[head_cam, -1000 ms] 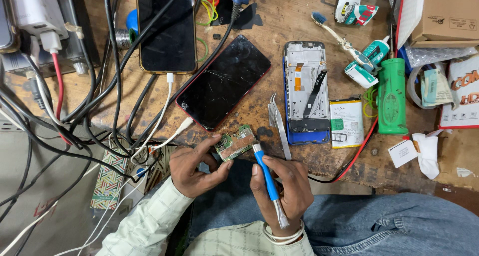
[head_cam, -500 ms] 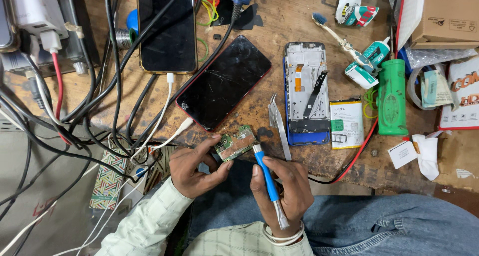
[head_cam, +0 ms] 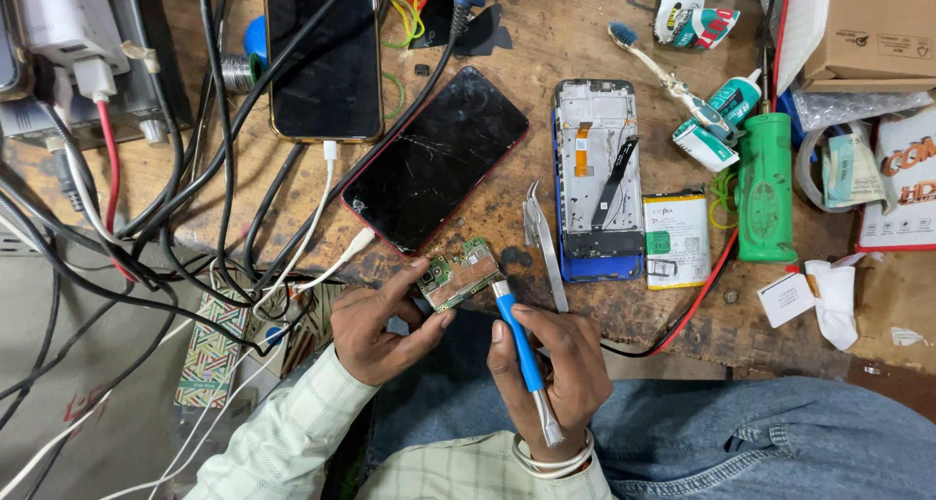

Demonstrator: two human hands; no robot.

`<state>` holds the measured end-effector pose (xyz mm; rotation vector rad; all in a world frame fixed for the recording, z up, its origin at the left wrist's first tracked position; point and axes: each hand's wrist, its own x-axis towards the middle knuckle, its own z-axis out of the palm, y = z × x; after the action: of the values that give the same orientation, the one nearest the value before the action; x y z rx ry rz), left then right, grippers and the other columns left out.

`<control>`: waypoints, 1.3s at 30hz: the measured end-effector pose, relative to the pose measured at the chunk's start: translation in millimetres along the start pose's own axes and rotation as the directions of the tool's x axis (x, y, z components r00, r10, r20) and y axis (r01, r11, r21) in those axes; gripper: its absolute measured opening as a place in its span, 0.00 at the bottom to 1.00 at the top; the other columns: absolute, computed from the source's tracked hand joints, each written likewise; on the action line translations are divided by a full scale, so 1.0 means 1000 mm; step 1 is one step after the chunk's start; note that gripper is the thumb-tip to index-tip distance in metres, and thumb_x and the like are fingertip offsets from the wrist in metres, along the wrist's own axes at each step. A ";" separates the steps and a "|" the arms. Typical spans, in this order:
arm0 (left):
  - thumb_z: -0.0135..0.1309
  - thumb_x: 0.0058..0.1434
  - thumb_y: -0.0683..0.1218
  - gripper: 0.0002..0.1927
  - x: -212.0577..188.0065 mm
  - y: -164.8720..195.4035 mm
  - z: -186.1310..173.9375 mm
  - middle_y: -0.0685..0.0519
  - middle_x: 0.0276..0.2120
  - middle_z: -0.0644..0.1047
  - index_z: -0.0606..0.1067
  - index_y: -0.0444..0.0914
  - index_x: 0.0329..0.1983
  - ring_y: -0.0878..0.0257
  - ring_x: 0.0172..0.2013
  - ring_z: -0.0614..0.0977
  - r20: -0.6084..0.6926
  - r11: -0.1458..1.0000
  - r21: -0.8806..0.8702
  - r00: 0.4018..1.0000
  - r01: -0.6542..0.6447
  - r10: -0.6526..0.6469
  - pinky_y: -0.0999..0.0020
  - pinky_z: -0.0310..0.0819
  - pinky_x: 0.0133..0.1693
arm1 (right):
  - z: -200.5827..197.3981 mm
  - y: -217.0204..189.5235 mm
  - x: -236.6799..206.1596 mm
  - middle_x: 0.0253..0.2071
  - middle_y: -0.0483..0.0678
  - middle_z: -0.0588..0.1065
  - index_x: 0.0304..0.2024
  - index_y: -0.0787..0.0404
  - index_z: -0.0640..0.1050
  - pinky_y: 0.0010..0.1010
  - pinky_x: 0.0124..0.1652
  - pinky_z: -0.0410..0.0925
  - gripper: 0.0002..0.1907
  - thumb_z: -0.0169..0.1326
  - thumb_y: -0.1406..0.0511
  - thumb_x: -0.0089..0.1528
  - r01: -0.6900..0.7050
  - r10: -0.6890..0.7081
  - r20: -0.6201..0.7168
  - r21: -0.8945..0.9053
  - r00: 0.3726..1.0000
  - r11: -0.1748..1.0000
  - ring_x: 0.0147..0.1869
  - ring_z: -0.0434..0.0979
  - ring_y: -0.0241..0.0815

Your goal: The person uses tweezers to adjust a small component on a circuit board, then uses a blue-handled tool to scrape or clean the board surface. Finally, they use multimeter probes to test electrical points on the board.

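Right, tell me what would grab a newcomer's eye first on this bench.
Most striking are the two hands at the bench's near edge: the left hand pinches a small green circuit board, and the right hand holds a blue-handled tool with its tip at that board. Just beyond lies a phone with a cracked screen, with an opened blue phone frame to its right. A tangle of black cables sprawls across the left side.

2 dark phone screens lie on the desk (head_cam: 624, 310) — a gold-edged one (head_cam: 324, 57), a cracked red-edged one (head_cam: 437, 159); a brown cardboard box (head_cam: 868, 27) sits top right.
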<state>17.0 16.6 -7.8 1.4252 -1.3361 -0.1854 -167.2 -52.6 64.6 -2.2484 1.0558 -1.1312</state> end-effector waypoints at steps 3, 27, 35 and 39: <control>0.73 0.54 0.45 0.33 0.001 0.000 0.000 0.58 0.17 0.77 0.73 0.32 0.61 0.68 0.19 0.80 0.000 1.000 0.007 1.000 -0.002 0.002 0.73 0.69 0.24 | 0.000 0.000 0.000 0.40 0.46 0.81 0.48 0.60 0.78 0.28 0.43 0.71 0.16 0.67 0.66 0.60 -0.006 0.006 0.005 0.017 1.000 1.000 0.42 0.79 0.38; 0.72 0.53 0.44 0.31 0.002 0.001 0.000 0.58 0.17 0.77 0.74 0.32 0.59 0.69 0.19 0.81 -0.005 1.000 -0.022 1.000 0.004 -0.004 0.74 0.70 0.24 | 0.001 -0.001 0.002 0.39 0.46 0.82 0.46 0.60 0.79 0.26 0.39 0.70 0.14 0.67 0.65 0.60 -0.021 0.021 -0.003 0.003 1.000 1.000 0.39 0.77 0.36; 0.72 0.53 0.44 0.32 0.001 0.000 0.000 0.58 0.17 0.76 0.74 0.33 0.60 0.68 0.19 0.80 -0.007 1.000 -0.023 1.000 0.007 -0.007 0.74 0.70 0.25 | 0.000 -0.003 0.002 0.40 0.46 0.81 0.47 0.60 0.78 0.27 0.41 0.71 0.15 0.67 0.66 0.59 -0.023 0.023 0.001 0.017 1.000 1.000 0.40 0.78 0.37; 0.72 0.53 0.44 0.32 0.002 0.001 0.000 0.58 0.17 0.76 0.74 0.32 0.60 0.68 0.19 0.80 -0.009 0.999 -0.030 1.000 0.009 -0.009 0.74 0.70 0.25 | 0.001 -0.003 0.002 0.40 0.46 0.81 0.46 0.60 0.78 0.27 0.41 0.71 0.15 0.67 0.66 0.59 -0.018 0.018 -0.001 0.010 1.000 1.000 0.40 0.77 0.37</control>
<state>17.0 15.3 -6.1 1.4051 -1.3150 -0.2043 -164.6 -52.7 67.3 -2.2265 1.0668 -1.1278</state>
